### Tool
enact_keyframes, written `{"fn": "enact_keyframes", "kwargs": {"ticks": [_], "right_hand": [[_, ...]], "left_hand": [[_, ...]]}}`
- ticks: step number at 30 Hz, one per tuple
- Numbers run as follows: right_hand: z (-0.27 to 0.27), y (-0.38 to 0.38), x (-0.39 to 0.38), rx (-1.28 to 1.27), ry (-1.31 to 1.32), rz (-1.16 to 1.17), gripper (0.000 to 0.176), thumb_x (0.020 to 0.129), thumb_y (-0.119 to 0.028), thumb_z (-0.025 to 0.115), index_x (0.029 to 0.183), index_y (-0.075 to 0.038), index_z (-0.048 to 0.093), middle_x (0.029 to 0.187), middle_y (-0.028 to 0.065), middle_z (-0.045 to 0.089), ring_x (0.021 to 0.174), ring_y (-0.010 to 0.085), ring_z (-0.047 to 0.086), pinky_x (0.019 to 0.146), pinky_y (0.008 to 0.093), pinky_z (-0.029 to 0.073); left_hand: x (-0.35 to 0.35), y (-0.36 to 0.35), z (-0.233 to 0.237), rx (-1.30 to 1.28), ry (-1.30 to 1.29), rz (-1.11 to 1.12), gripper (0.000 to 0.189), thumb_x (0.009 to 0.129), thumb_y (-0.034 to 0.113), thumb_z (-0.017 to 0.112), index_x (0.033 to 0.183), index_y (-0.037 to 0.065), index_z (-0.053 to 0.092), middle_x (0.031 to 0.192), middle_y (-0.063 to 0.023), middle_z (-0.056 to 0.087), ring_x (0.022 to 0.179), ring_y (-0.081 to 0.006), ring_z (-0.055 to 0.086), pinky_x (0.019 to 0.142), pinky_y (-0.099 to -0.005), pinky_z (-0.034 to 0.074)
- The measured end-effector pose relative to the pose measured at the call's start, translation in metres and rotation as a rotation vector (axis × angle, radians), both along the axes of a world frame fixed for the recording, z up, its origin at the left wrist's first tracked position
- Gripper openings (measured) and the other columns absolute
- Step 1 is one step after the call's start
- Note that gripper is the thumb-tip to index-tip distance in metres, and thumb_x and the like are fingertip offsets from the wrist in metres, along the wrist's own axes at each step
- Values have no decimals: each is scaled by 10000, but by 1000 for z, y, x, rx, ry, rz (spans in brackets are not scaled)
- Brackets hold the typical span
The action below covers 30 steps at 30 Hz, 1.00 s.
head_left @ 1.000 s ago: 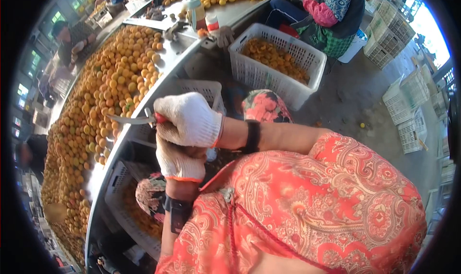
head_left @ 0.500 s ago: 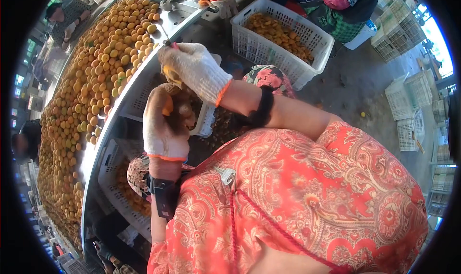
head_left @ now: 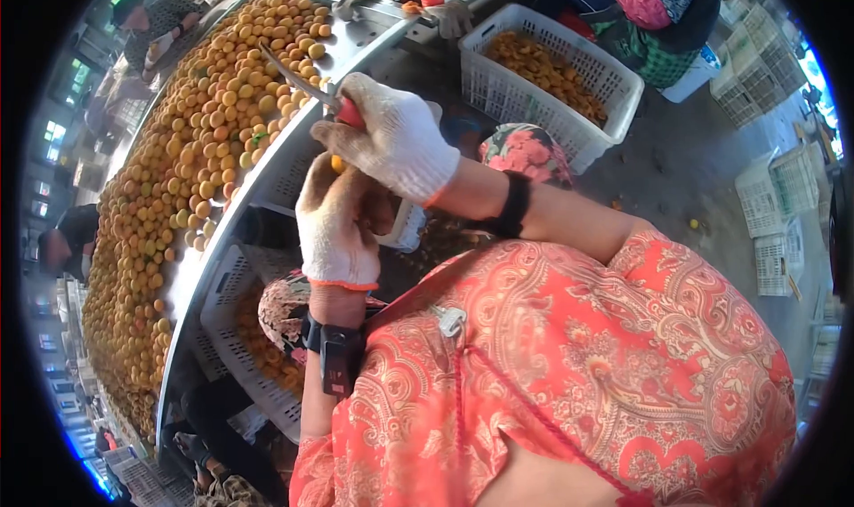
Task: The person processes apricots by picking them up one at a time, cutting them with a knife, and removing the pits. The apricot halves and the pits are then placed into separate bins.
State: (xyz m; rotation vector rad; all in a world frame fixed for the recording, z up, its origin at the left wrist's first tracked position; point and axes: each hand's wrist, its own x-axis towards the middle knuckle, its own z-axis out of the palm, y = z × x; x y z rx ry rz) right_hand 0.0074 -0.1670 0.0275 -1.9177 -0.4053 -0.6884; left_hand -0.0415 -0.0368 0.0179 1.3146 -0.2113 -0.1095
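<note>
My right hand (head_left: 400, 138), in a white knitted glove with stained fingertips, is closed around the red handle of a knife (head_left: 305, 84). Its thin curved blade points up and left, over the table's edge. Just below, my left hand (head_left: 336, 231) wears a similar stained glove, its fingers curled. A small orange bit of apricot (head_left: 336, 164) shows between the two hands at the left fingertips; the rest is hidden. Both hands are close together above a crate beside the table.
Heaped apricots (head_left: 213, 116) cover the metal table (head_left: 203, 274) to the left. A white crate of cut apricots (head_left: 614, 120) stands beyond my right hand; another crate (head_left: 233, 325) is below the table edge. Other people work around the table. Stacked crates (head_left: 774, 196) stand at right.
The knife has turned, so its blade and red handle now show clearly. Fruit pieces visible at both hands before are mostly hidden now. The whole view has shifted slightly.
</note>
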Motion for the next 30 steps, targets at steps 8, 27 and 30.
{"fn": "enact_keyframes", "kwargs": {"ticks": [8, 27, 30], "right_hand": [[48, -17, -12, 757, 318, 400, 382, 959, -366, 647, 728, -72, 571, 536, 15, 521, 415, 96, 462, 396, 260, 339], [37, -7, -6, 1039, 281, 639, 333, 918, -331, 703, 741, -88, 560, 548, -33, 488, 456, 50, 457, 401, 230, 334], [34, -10, -1, 1093, 364, 707, 357, 990, -336, 574, 727, -103, 512, 520, 9, 414, 400, 126, 383, 377, 274, 262]], "left_hand": [[-3, 0, 4, -421, 315, 68, 345, 906, 125, 611, 1242, 62, 565, 929, -103, 621, 709, -144, 586, 535, -233, 446], [-11, -16, 12, -296, 335, -9, 232, 887, 58, 582, 1114, 56, 536, 765, -9, 521, 526, -67, 434, 433, -189, 327], [-15, -20, 14, -288, 337, -6, 126, 906, 118, 568, 1023, 88, 530, 651, 31, 409, 465, -61, 301, 424, -215, 245]]}}
